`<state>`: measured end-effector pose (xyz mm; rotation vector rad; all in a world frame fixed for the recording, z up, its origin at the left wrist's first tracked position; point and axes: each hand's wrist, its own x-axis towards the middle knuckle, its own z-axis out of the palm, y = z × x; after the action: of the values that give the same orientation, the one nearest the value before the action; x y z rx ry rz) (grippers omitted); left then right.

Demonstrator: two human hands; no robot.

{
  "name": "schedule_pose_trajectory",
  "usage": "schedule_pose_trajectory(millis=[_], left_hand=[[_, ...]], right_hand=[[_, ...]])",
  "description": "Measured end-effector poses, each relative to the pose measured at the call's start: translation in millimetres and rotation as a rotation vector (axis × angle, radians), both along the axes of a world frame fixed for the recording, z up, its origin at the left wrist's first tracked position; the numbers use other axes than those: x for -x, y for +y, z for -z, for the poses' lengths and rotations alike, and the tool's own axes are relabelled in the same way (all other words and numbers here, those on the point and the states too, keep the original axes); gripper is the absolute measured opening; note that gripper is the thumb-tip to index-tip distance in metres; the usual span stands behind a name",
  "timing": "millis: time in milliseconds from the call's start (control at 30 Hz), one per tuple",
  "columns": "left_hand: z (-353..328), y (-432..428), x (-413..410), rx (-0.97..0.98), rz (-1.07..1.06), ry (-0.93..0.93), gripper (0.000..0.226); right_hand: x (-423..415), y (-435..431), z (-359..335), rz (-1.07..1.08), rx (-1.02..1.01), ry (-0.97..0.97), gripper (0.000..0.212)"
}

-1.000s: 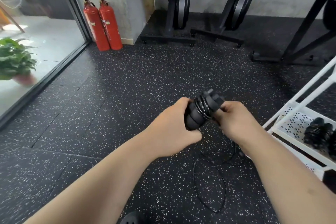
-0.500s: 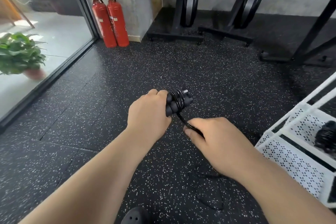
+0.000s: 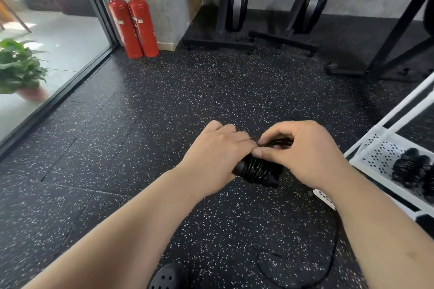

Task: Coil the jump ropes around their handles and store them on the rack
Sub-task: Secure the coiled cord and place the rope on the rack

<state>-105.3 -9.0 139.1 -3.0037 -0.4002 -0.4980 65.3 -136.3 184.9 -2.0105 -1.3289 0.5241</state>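
A: So where is the thing being wound?

B: In the air above the floor (image 3: 211, 91), between both hands and to the left of the rack (image 3: 380, 155). The left hand (image 3: 216, 157) has its fingers curled round the two handles (image 3: 256, 170). It holds them side by side as one bundle, with several turns of black rope around them.

A: Why grip them together like that?

B: I'd say so the pair works as one spool — squeezed together they can't splay, and the turns sit tight.

A: And the other hand?

B: The right hand (image 3: 303, 155) sits over the far end of the bundle, with thumb and fingers closed in a pinch on the rope. It looks like the feeding hand: it leads the rope across the handles while the left one only holds.

A: Is much left to wind?

B: A fair length. The loose rope (image 3: 333, 256) drops from under the right forearm and lies in a slack loop on the floor, near the rack's front corner. Slack like that can probably be drawn up without a tug.

A: What about the rack itself?

B: It is white, with a perforated shelf. One wound rope (image 3: 411, 169) lies toward the shelf's right end. The bare part beside it — nearer the hands — looks like the spot for this one, once the tail is wound in.

A: Any risk?

B: If the pinch slips, the springy turns may loosen.
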Motion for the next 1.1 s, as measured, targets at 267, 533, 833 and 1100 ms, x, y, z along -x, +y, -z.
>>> schedule_pose_trajectory(millis=[267, 533, 833, 1100], left_hand=[[-18, -7, -3, 0.139, 0.034, -0.051, 0.064], [-35, -21, 6, 0.575, 0.006, -0.160, 0.062], [-42, -21, 11, 0.474, -0.307, -0.274, 0.061], [-24, 13, 13, 0.395, -0.622, -0.170, 0.056]], right_hand=[[-23, -7, -7, -0.048, -0.039, 0.286, 0.030], [-23, -9, -9, -0.046, -0.042, 0.555, 0.037], [17, 14, 18, 0.205, 0.046, 0.296, 0.044], [69, 7, 24, -0.110, 0.241, -0.251, 0.027]])
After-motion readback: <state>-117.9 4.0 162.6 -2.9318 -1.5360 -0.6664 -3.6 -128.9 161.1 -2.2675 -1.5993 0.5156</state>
